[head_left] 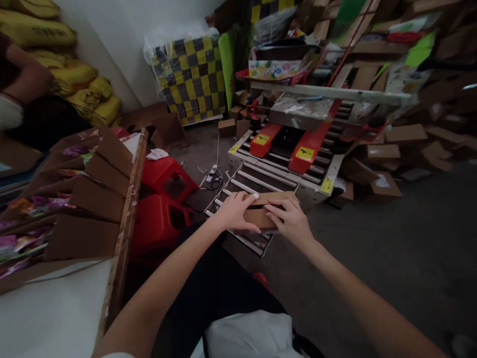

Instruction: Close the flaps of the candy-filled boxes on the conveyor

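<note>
at the far left, a co-worker's arm (28, 74) is positioned in front of stacked yellow sacks (37, 30). next, a table (63, 313) carries open cardboard cartons (84, 199) in a row, flaps raised, so the colored packets (39, 206) inside remain accessible from above. 2 red plastic stools (160, 219) stand beside the table edge, clear of the rollers. behind, a stack with yellow-and-black checks (194, 74) is enclosed in clear film, presumably for load retention. the left hand (236, 211) grasps the left end of the small cardboard carton (257, 219), thumb toward the near side and fingers over the far flap, apparently to steady it. the carton is located at the near end of the roller conveyor (255, 181); whether the rollers bear its full weight cannot be determined. the right hand (292, 219) pinches the top at the dark gap between the flaps, apparently to control their edges. beyond, 2 red guide blocks (303, 159) flank the roller path. loose cardboard boxes (385, 184) lie piled at the right.
</note>
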A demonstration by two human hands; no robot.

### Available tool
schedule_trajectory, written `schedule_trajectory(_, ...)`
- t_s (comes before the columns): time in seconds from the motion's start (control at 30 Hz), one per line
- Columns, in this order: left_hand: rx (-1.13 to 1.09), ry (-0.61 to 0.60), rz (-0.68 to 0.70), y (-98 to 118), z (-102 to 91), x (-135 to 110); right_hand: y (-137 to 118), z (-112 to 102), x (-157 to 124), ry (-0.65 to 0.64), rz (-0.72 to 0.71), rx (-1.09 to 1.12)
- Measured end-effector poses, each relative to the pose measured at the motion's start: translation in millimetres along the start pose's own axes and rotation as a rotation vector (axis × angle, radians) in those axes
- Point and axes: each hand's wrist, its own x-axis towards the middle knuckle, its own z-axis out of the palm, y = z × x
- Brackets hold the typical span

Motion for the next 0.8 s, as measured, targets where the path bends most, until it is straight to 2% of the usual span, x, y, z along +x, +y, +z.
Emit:
schedule_trajectory(0.13, 0.029, 0.019, -0.064, 9.8, 0.9, -4.8, 1.9, 2.7, 2.4, 0.251, 0.183, 0.059)
schedule_trajectory(0.2, 0.044, 0.054, -0.099, 17.6, 3.9, -7.8, -3.2, 6.2, 0.0, 0.283, 0.186, -0.025)
schedule_trajectory(0.27, 0.06, 0.092, -0.169, 26.8, 10.3, -10.8, -13.2, 10.4, -6.6, 0.251, 0.164, -0.121)
schedule_trajectory(0.33, 0.078, 0.118, -0.262, 37.2, 17.8, -14.0, -24.7, 14.7, -15.8, 0.17, 0.175, -0.159)
schedule_trajectory(0.43, 0.088, 0.107, -0.35, 50.7, 22.8, -17.6, -31.7, 17.6, -23.4, -0.069, 0.172, -0.119)
schedule_trajectory(0.5, 0.076, 0.062, -0.362, 55.1, 20.0, -17.9, -25.4, 15.3, -18.7, -0.206, 0.123, -0.084)
schedule_trajectory(0.6, 0.027, 0.007, -0.374, 52.6, 12.9, -14.6, -9.9, 7.3, 1.0, -0.343, 0.018, -0.079)
schedule_trajectory(0.67, -0.073, -0.007, -0.392, 45.6, 11.5, -12.7, -4.6, 3.7, 15.7, -0.42, -0.027, -0.107)
schedule_trajectory(0.73, -0.265, 0.001, -0.384, 36.5, 14.8, -14.4, -3.0, 5.9, 27.5, -0.476, -0.049, -0.148)
schedule_trajectory(0.8, -0.493, 0.081, -0.372, 27.9, 22.0, -22.9, 2.3, 14.1, 38.1, -0.509, -0.068, -0.187)
